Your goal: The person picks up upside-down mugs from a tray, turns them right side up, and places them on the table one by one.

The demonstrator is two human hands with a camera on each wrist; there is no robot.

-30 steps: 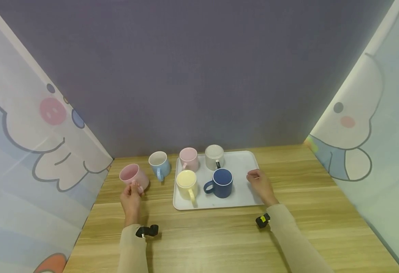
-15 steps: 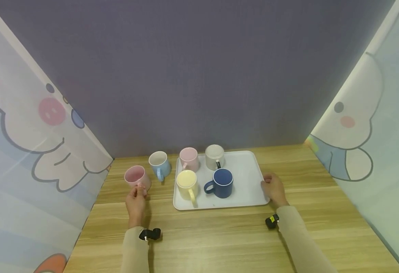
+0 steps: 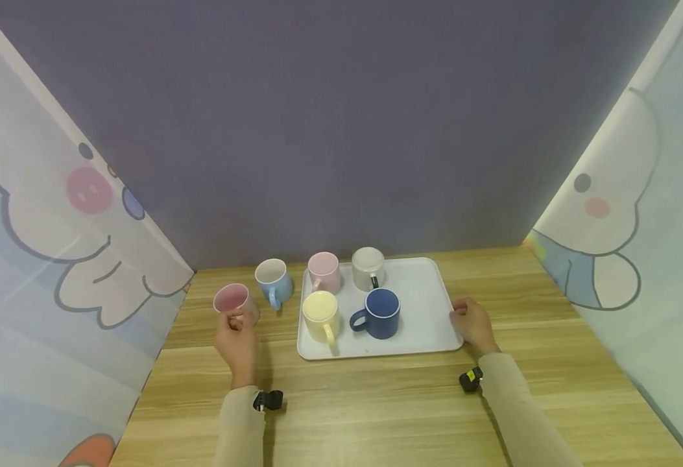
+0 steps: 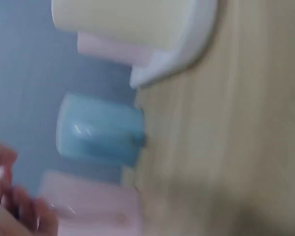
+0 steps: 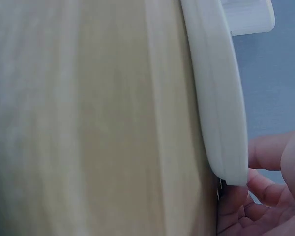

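Note:
My left hand (image 3: pixel 239 347) is at the near side of a pink mug (image 3: pixel 233 297) standing on the table at the left. In the blurred left wrist view its loosely bent fingers (image 4: pixel 24 206) overlap the edge of that mug without curling round it. My right hand (image 3: pixel 474 326) pinches the right edge of a white tray (image 3: pixel 425 324); in the right wrist view the thumb (image 5: pixel 265 151) is at the rim and the other fingers reach beneath it. On the tray stand a yellow mug (image 3: pixel 320 318), a smaller pink mug (image 3: pixel 325 274), a grey-white mug (image 3: pixel 368 267) and a dark blue mug (image 3: pixel 383 314).
A light blue mug (image 3: pixel 275 285) stands between the left pink mug and the tray. The wooden table (image 3: pixel 364 408) runs back to a dark grey panel (image 3: pixel 341 143). Cartoon-printed curtains (image 3: pixel 32 259) flank both sides.
The pink mug came slightly right and was set down on the table; my left hand then let go of its handle. My right hand moved right to the tray's edge and took hold.

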